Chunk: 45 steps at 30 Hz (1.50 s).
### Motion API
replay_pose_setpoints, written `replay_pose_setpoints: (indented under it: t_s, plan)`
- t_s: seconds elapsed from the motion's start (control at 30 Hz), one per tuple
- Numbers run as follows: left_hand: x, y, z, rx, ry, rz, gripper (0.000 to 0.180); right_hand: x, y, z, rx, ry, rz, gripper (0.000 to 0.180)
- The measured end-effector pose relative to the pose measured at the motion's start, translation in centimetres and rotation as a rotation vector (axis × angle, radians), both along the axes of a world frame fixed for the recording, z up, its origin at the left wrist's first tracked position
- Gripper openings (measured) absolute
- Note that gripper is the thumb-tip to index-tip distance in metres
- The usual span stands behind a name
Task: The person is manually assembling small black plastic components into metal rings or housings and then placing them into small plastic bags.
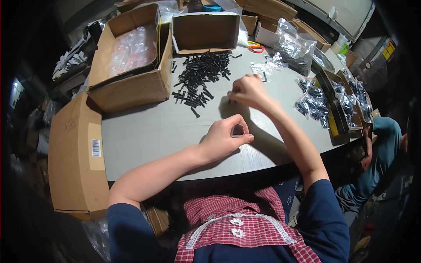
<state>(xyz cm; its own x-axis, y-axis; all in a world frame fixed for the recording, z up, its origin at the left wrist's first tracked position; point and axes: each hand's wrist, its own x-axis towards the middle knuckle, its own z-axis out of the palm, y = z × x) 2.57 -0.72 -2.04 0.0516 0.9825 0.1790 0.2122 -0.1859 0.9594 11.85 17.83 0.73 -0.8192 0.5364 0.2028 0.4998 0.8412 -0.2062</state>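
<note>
Seemingly you're bagging: left thumb and fingers of your left hand (pixel 220 137) ring a small, open-mouthed clear plastic pouch (pixel 237 130) mid-frame, right hand (pixel 251 91) pinches (contents unclear) near heaped slender black screw-like pieces (pixel 202 71), upper centre, and feeding calls for an open mouth.

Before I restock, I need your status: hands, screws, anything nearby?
Left hand curled around small clear bag. Right hand pinched, contents unclear. Black screws heaped on table. Big cardboard box left of heap.
</note>
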Motion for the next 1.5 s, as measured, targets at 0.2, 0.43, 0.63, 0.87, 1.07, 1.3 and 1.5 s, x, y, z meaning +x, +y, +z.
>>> replay_pose_setpoints:
  t_s: [0.2, 0.43, 0.63, 0.87, 1.07, 1.3, 1.5]
  plan:
    - [-0.2, 0.1, -0.1, 0.008, 0.049, 0.023, 0.021, -1.4, 1.4, -0.7, -0.044, -0.188, -0.062, 0.034]
    - [0.1, -0.1, -0.2, 0.013, 0.013, -0.023, 0.022, -5.5, 0.8, 0.7, -0.155, 0.001, 0.145, 0.029]
    - [0.1, -0.2, 0.1, 0.018, 0.037, -0.041, 0.023, -8.4, 1.5, -0.4, 0.124, -0.143, 0.23, 0.031]
    - [0.1, -0.3, 0.1, 0.039, 0.047, -0.008, 0.025, -5.9, 1.4, 1.7, 0.103, -0.399, 0.116, 0.031]
    - [0.0, 0.0, -0.2, 0.024, 0.075, 0.015, 0.025, -2.7, -0.5, 2.2, 0.083, -0.456, 0.188, 0.028]
    - [-0.3, 0.6, -0.7, -0.071, -0.137, 0.057, 0.023, 2.3, -2.2, 3.1, -0.328, 0.157, 0.242, 0.019]
    - [-0.6, 0.5, -0.5, -0.037, -0.375, 0.043, 0.026, 4.7, -5.6, 3.5, -0.237, 0.415, 0.571, 0.02]
